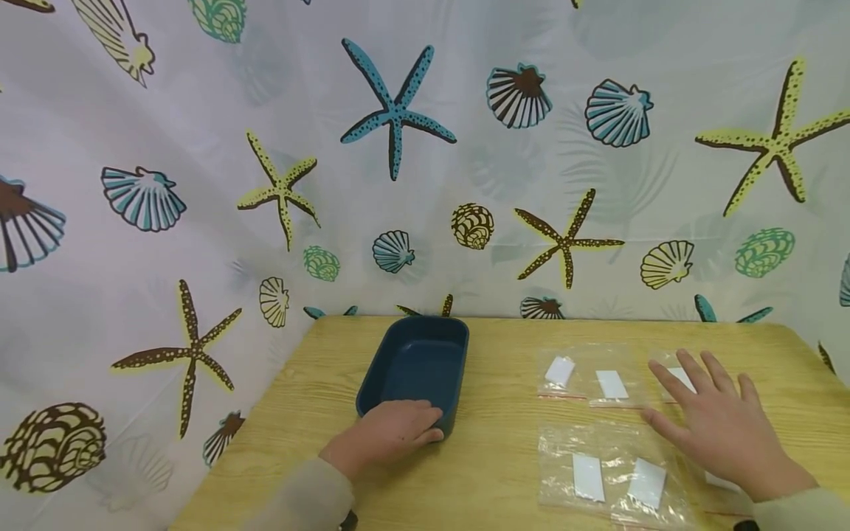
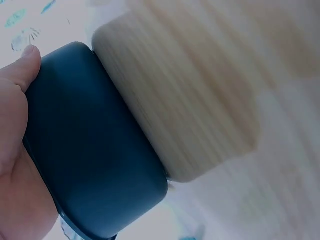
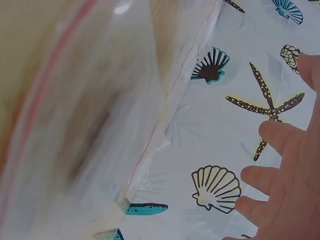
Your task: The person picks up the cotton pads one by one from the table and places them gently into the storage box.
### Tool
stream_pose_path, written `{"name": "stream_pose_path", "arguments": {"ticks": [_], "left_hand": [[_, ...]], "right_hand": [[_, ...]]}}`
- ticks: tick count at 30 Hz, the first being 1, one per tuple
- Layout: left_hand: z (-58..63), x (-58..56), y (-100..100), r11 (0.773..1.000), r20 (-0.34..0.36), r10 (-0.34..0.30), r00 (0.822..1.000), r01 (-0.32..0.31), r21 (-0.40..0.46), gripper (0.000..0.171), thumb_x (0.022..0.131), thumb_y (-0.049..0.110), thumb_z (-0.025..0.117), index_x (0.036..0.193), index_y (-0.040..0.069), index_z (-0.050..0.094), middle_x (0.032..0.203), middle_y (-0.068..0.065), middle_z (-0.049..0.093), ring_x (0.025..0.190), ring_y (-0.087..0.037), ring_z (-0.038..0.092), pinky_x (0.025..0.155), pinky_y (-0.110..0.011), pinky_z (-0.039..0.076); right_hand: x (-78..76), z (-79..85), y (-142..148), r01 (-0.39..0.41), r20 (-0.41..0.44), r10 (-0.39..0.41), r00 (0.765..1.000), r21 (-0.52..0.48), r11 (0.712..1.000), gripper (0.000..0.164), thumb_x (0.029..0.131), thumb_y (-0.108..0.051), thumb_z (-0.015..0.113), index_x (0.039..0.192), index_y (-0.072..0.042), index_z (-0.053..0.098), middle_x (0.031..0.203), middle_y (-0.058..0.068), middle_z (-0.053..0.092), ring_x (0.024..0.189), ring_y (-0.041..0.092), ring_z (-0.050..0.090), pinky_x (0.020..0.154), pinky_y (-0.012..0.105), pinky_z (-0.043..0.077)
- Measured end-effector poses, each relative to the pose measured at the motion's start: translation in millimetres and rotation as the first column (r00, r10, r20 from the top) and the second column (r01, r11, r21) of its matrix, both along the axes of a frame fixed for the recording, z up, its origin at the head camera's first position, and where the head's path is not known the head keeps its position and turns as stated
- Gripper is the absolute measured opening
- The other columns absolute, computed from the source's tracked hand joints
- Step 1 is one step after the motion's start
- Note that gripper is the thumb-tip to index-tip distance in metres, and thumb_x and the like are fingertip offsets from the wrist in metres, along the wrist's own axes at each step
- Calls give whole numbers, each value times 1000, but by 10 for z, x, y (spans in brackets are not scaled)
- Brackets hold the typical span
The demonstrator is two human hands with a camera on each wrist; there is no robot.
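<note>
A dark blue rectangular bin [image 1: 425, 361] stands on the table left of centre. My left hand [image 1: 388, 435] grips its near end, fingers over the rim; in the left wrist view the thumb [image 2: 31, 64] lies against the bin's side. My right hand [image 1: 724, 424], fingers spread, is over the right part of several clear zip bags [image 1: 554, 442] with red seal lines, and holds nothing. Each bag shows a white rectangular piece [image 1: 587, 477] inside. The hand partly hides the bags at the right. Bag plastic [image 3: 100, 150] fills the left of the right wrist view.
The wood-grain table [image 1: 498, 428] carries the bin on the left and the bags in two rows on the right. A curtain [image 1: 465, 280] printed with starfish and shells hangs behind the table's far edge and along the left side.
</note>
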State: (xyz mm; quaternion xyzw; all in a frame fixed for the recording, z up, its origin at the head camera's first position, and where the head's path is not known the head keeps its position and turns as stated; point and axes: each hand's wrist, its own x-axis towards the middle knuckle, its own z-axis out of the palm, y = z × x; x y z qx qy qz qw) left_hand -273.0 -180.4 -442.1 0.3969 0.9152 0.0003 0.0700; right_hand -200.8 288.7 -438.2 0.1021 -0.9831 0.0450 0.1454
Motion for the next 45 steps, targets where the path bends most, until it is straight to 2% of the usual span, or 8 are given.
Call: {"name": "stream_pose_path", "arguments": {"ticks": [2, 8, 15, 20, 28, 37, 41, 45], "left_hand": [[5, 34, 109, 1000, 1, -30, 1000, 30, 4, 23, 107, 40, 48, 104, 20, 59, 85, 10, 49, 75, -7, 50, 68, -27, 45], [7, 176, 384, 996, -18, -89, 996, 89, -5, 25, 106, 40, 49, 90, 21, 51, 77, 11, 42, 67, -7, 42, 60, -22, 39], [-28, 292, 633, 996, 6, -93, 996, 94, -7, 24, 105, 41, 51, 91, 22, 51, 76, 10, 43, 67, -7, 42, 59, -22, 38], [1, 389, 804, 996, 44, -84, 995, 85, -11, 22, 105, 41, 52, 93, 22, 53, 78, 11, 45, 69, -6, 44, 60, -23, 40], [50, 545, 1017, 996, 39, -88, 995, 87, 20, 21, 106, 38, 53, 92, 21, 53, 78, 11, 46, 68, -6, 44, 60, -23, 40], [39, 559, 1090, 997, 75, -72, 995, 70, 26, 19, 105, 39, 54, 98, 22, 57, 82, 11, 51, 72, -3, 48, 63, -23, 44], [84, 552, 1075, 999, 143, -15, 990, 8, 49, 36, 104, 49, 52, 120, 20, 64, 103, 9, 62, 91, -4, 58, 78, -27, 51], [166, 546, 1019, 991, 202, 63, 977, -85, 101, 53, 102, 60, 45, 137, 22, 59, 125, 7, 60, 111, -8, 59, 90, -33, 51]], "right_hand": [[-5, 2, -1, -2, -1, 2, 1000, -2, 1000, 76, 97, -66, 51, 156, -19, 39, 158, 26, 29, 143, 54, 20, 99, 82, 15], [-22, 11, -7, -4, -4, 4, 1000, 3, 1000, 78, 96, -67, 51, 157, -20, 38, 158, 26, 29, 143, 54, 20, 99, 82, 15], [-29, -2, -11, -10, 3, 10, 1000, 10, 1000, 77, 97, -67, 51, 157, -21, 38, 158, 25, 29, 143, 54, 20, 99, 82, 16], [-24, -13, -8, -11, -4, 11, 1000, 14, 1000, 77, 97, -67, 50, 156, -21, 39, 157, 26, 30, 142, 54, 21, 99, 82, 17], [-36, -22, -11, -15, 2, 15, 1000, 11, 1000, 76, 97, -67, 51, 157, -21, 39, 157, 25, 30, 143, 54, 21, 99, 81, 16], [-25, -13, -45, -17, 16, 17, 1000, 5, 1000, 75, 98, -66, 50, 156, -20, 39, 157, 25, 31, 143, 54, 19, 99, 82, 16], [-27, -9, -52, -25, 19, 25, 1000, -3, 1000, 75, 98, -65, 50, 156, -20, 39, 157, 25, 31, 143, 53, 19, 100, 82, 15], [-35, -16, -67, -34, 34, 34, 999, -1, 999, 76, 98, -67, 47, 157, -19, 38, 158, 25, 30, 144, 53, 18, 101, 81, 15]]}}
